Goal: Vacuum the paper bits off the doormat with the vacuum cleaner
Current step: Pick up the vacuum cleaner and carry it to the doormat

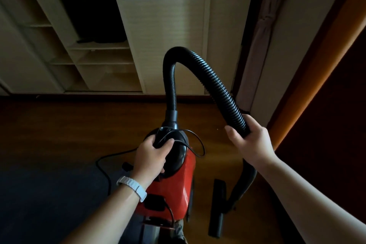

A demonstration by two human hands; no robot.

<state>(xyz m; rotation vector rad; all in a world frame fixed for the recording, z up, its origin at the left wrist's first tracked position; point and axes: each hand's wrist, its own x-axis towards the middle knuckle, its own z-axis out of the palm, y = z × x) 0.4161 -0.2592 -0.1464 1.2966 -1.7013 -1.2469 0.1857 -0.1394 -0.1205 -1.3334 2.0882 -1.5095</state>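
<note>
A dark blue mat [39,194] lies left of my red vacuum cleaner [178,190]. Its black hose [214,85] loops up above it. My left hand [151,156] curls round its top handle. My right hand [251,142] grips the hose, just right of it.

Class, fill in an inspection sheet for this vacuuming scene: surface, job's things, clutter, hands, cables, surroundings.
Surface: wooden floor; dark mat at lower left.
Job's things: red vacuum cleaner, black ribbed hose arching up, floor nozzle at lower right; no paper bits seen.
Clutter: nothing seen.
Hands: left hand grips the cleaner's black top; right hand grips the hose.
Cables: black cord loops over the cleaner and trails left.
Surroundings: open shelves holding a dark screen, curtain at right.
</note>
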